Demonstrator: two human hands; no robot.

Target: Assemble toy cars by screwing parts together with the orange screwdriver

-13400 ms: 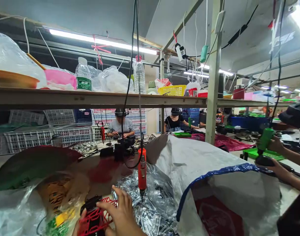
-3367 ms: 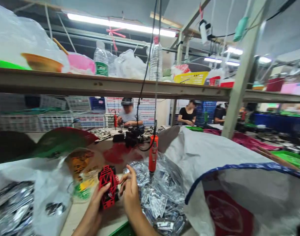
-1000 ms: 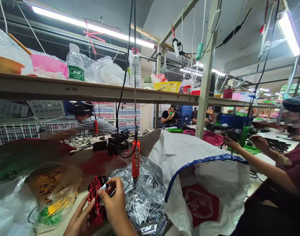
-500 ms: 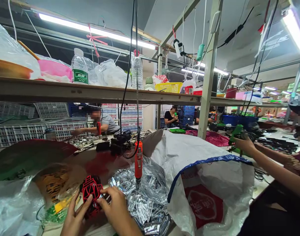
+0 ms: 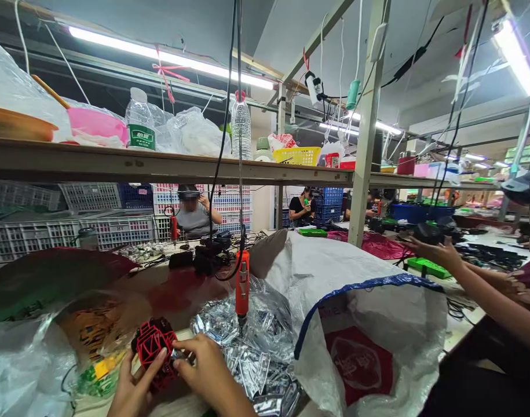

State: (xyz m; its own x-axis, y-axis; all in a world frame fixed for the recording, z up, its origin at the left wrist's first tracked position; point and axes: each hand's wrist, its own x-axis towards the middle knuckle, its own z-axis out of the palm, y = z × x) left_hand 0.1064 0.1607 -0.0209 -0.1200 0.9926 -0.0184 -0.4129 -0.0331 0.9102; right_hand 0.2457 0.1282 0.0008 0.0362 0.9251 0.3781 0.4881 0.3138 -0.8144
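Shifted: compared with half a second ago, a grey-shirted co-worker (image 5: 195, 219), beyond and left of the orange screwdriver (image 5: 242, 284), is sitting upright with one hand beside the head, instead of stretching an arm across the bench.
Toy vehicle: the red-framed toy vehicle (image 5: 148, 346) is resting between both hands, left of the screwdriver and lower than its body.
Left grip: the left hand (image 5: 136, 382) is grasping the vehicle, its thumb pressing on the red frame.
Right grip: the right hand (image 5: 206, 368) is pinching a small silvery piece (image 5: 176, 355) at the vehicle's right side; I cannot tell whether it is seating there.
Screwdriver: it is hanging tip down from its cable.
Metal parts: shiny metal parts (image 5: 252, 366) are lying under and around the screwdriver's tip.
Sack: a blue-edged white sack (image 5: 343, 255) is gaping right of the screwdriver.
Small plastics: a yellow piece (image 5: 103, 366) and green parts (image 5: 100, 385) are lying well left of the screwdriver.
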